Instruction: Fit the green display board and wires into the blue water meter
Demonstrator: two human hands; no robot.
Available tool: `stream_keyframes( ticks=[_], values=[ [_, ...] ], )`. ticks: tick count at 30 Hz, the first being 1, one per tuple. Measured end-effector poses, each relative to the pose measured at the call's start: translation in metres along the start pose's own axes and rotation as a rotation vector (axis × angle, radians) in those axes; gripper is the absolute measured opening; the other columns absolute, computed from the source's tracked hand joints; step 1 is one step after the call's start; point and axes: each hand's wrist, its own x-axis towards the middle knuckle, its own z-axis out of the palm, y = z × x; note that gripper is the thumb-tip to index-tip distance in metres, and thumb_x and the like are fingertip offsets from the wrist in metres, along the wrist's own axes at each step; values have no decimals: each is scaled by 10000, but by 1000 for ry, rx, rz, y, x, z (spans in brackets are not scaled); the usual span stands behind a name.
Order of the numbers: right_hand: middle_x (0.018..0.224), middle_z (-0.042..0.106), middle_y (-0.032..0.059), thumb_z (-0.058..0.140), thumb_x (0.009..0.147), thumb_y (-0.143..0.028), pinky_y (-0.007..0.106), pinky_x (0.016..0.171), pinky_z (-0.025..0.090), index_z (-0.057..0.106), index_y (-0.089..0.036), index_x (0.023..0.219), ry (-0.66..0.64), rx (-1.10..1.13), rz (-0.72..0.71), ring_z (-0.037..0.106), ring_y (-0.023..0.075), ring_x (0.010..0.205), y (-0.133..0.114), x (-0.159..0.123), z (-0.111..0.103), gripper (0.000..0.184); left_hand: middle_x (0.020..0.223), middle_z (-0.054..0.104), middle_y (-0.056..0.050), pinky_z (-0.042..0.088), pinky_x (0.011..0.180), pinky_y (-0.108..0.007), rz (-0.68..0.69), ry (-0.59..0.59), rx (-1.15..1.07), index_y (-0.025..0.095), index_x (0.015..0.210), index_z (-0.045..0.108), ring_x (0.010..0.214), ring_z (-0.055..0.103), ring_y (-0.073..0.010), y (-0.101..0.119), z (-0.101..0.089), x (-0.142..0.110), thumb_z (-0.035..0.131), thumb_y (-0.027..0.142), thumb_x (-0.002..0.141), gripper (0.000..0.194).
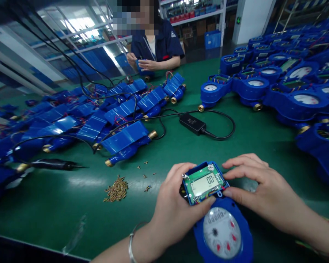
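Observation:
A blue water meter (222,230) lies at the lower middle right, its round white dial facing up. In the housing above the dial, a green circuit board carries a small display (204,184) that reads about 0.0. My left hand (175,204) is wrapped round the left side of this housing, thumb across its lower edge. At the right side, my right hand (257,190) holds the housing edge between thumb and fingertips. The thumb is close to thin coloured wires at the lower right corner. The meter's underside is hidden.
Loose brass screws (117,189) form a pile at left. A black screwdriver (55,164) and a cable with a black box (192,124) lie on the green table (175,149). Blue meters (126,140) crowd the left, more meters (254,86) the right. A co-worker (156,47) sits opposite.

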Motion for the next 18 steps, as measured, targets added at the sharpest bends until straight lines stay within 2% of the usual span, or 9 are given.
stream_keyframes(
  ticks=[2,5,9,12,18],
  values=[
    [1074,629,-51,696,828,-251,403,897,375,633,-311,986,29,40,50,534,184,1045,-2,-3,3,180,1037,619,-40,532,811,-373,-9,20,18,222,1094,536,947,619,-206,0,1,0,766,290,682,476],
    [1058,622,-53,663,835,-223,393,884,401,607,-325,1062,1,100,125,535,168,1029,-5,-4,6,255,1027,628,-45,539,810,-387,-10,42,50,219,1096,542,928,628,-213,-2,1,-1,754,320,695,465],
    [1157,589,-53,675,813,-185,434,917,373,596,-389,1141,-57,42,114,500,192,1091,-8,1,2,395,1033,625,-45,551,808,-385,2,64,55,230,1122,534,925,631,-210,-4,2,-3,741,367,716,476],
    [1234,552,-54,642,834,-202,486,927,341,643,-411,1062,-166,-56,69,453,236,1158,-13,10,-5,309,1052,616,-52,548,846,-413,22,109,79,233,1144,532,957,626,-224,-5,3,-6,741,393,713,505],
    [1300,514,15,586,800,-197,544,944,325,706,-320,915,-405,-123,45,412,298,1218,-19,33,-14,207,1019,629,-57,561,824,-422,27,134,117,213,1131,537,910,643,-229,-6,3,-7,746,400,694,519]
  ],
)
